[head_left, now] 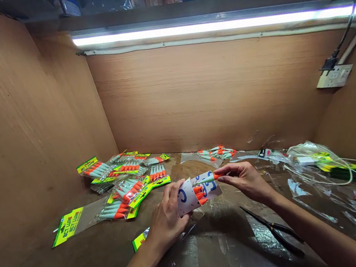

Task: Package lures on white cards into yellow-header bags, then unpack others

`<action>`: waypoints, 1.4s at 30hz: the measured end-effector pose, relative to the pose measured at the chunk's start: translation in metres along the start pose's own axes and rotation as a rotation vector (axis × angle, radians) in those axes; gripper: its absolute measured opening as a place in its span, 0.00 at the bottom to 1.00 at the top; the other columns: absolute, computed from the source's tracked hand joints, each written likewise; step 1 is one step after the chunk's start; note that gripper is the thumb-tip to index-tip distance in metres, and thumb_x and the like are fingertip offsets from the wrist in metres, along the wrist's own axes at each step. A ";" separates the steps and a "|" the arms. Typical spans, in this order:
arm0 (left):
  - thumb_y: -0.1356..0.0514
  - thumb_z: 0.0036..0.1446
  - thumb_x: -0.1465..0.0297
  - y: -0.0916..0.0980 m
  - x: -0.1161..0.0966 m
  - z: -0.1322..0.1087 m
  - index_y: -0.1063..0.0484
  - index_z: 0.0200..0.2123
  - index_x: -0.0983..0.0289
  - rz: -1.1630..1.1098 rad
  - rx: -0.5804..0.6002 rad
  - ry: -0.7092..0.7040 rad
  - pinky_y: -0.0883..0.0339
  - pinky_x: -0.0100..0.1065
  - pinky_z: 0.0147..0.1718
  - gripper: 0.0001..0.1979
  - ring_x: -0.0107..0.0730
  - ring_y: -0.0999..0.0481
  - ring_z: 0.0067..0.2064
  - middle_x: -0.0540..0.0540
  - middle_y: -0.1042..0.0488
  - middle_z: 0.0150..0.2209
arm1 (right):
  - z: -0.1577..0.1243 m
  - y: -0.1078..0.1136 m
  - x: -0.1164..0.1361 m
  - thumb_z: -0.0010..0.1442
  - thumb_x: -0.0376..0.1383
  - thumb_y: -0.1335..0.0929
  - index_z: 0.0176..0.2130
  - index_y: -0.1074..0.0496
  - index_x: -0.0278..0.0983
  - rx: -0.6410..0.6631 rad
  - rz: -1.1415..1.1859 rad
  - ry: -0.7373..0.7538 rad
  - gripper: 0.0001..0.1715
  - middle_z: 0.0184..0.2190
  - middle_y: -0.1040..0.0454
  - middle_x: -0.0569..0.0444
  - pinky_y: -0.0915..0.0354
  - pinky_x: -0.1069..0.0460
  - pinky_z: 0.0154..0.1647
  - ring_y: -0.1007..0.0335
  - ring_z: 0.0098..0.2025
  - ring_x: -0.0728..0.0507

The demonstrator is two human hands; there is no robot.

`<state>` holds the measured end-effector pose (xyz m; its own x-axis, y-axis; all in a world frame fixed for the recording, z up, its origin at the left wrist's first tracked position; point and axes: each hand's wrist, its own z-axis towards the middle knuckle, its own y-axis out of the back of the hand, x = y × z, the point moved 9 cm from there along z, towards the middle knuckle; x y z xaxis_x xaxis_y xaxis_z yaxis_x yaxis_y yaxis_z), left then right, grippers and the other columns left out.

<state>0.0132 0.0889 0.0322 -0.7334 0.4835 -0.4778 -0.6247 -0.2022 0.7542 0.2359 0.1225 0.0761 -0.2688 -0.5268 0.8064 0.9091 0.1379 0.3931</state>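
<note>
My left hand [167, 219] is closed around a white paper cup with blue print [188, 195], tipped on its side with its mouth toward the right. Orange-tipped floats [199, 194] show inside its mouth. My right hand [245, 179] pinches one pale green float with an orange end [210, 177] at the cup's rim. Both hands hover over the plastic-covered bench top [217, 245].
Several yellow-labelled packets of floats [128, 185] lie at the left, one flat packet [72, 223] apart from them. Loose floats [217, 152] lie at the back. Black pliers [274, 229] rest near my right forearm. Clear bags and cords [326, 165] pile at the right.
</note>
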 end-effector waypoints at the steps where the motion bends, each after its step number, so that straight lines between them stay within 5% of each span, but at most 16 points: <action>1: 0.40 0.47 0.77 -0.001 -0.002 0.000 0.47 0.64 0.50 -0.008 0.008 -0.009 0.31 0.45 0.52 0.42 0.46 0.29 0.56 0.55 0.38 0.60 | -0.001 -0.001 0.006 0.62 0.43 0.29 0.43 0.20 0.42 -0.023 -0.107 0.052 0.11 0.39 0.19 0.51 0.30 0.46 0.43 0.25 0.41 0.41; 6: 0.41 0.44 0.79 -0.012 -0.018 -0.007 0.47 0.64 0.47 -0.039 0.123 -0.073 0.29 0.41 0.47 0.44 0.44 0.26 0.52 0.53 0.37 0.60 | -0.018 -0.032 0.033 0.61 0.40 0.28 0.42 0.19 0.50 -0.097 -0.594 0.307 0.08 0.39 0.23 0.51 0.38 0.37 0.55 0.34 0.48 0.37; 11: 0.42 0.44 0.80 -0.024 -0.014 -0.012 0.49 0.64 0.46 -0.026 0.176 -0.081 0.29 0.40 0.46 0.45 0.43 0.25 0.49 0.53 0.36 0.58 | -0.023 -0.050 0.031 0.63 0.34 0.30 0.44 0.20 0.54 0.030 -0.668 0.373 0.14 0.55 0.28 0.54 0.49 0.34 0.65 0.40 0.60 0.38; 15: 0.42 0.44 0.80 -0.023 -0.005 -0.008 0.49 0.65 0.47 -0.004 0.173 -0.050 0.31 0.42 0.49 0.45 0.44 0.25 0.50 0.54 0.38 0.60 | 0.011 0.000 0.004 0.66 0.33 0.34 0.50 0.23 0.43 -0.032 -0.576 0.220 0.15 0.54 0.27 0.47 0.37 0.42 0.58 0.34 0.57 0.40; 19: 0.42 0.45 0.78 -0.020 -0.002 -0.005 0.49 0.65 0.48 0.017 0.184 -0.017 0.33 0.42 0.52 0.44 0.45 0.26 0.52 0.54 0.39 0.62 | 0.064 0.036 -0.059 0.67 0.34 0.38 0.48 0.22 0.39 -0.005 -0.879 -0.148 0.17 0.47 0.21 0.48 0.35 0.50 0.50 0.26 0.49 0.43; 23: 0.43 0.46 0.77 -0.021 0.003 -0.006 0.50 0.66 0.48 0.032 0.192 0.011 0.33 0.42 0.52 0.43 0.46 0.27 0.52 0.55 0.40 0.63 | 0.103 0.026 -0.107 0.64 0.36 0.34 0.40 0.20 0.34 0.048 -1.029 -0.307 0.13 0.43 0.20 0.42 0.33 0.49 0.46 0.25 0.47 0.38; 28: 0.43 0.44 0.78 -0.025 0.012 -0.008 0.52 0.66 0.46 0.071 0.190 0.008 0.33 0.40 0.50 0.46 0.44 0.26 0.51 0.53 0.41 0.63 | 0.124 0.004 -0.141 0.66 0.43 0.32 0.45 0.25 0.31 0.072 -1.157 -0.404 0.17 0.46 0.23 0.44 0.33 0.42 0.51 0.27 0.49 0.40; 35: 0.42 0.44 0.77 -0.023 0.008 -0.007 0.52 0.66 0.45 0.071 0.196 0.026 0.33 0.40 0.48 0.47 0.45 0.26 0.51 0.53 0.41 0.63 | 0.123 -0.001 -0.145 0.69 0.37 0.39 0.49 0.25 0.34 0.084 -1.228 -0.311 0.17 0.47 0.23 0.39 0.36 0.47 0.49 0.30 0.54 0.36; 42: 0.42 0.43 0.77 -0.021 0.007 -0.008 0.51 0.66 0.47 0.059 0.210 0.047 0.33 0.37 0.47 0.47 0.45 0.26 0.52 0.54 0.40 0.62 | 0.139 -0.022 -0.148 0.67 0.42 0.34 0.46 0.26 0.34 0.121 -1.211 -0.269 0.15 0.49 0.26 0.47 0.34 0.43 0.51 0.31 0.53 0.39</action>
<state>0.0188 0.0899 0.0097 -0.7819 0.4345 -0.4470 -0.5146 -0.0451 0.8563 0.2112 0.3136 0.0098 -0.9823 -0.1823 -0.0432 0.0003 -0.2321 0.9727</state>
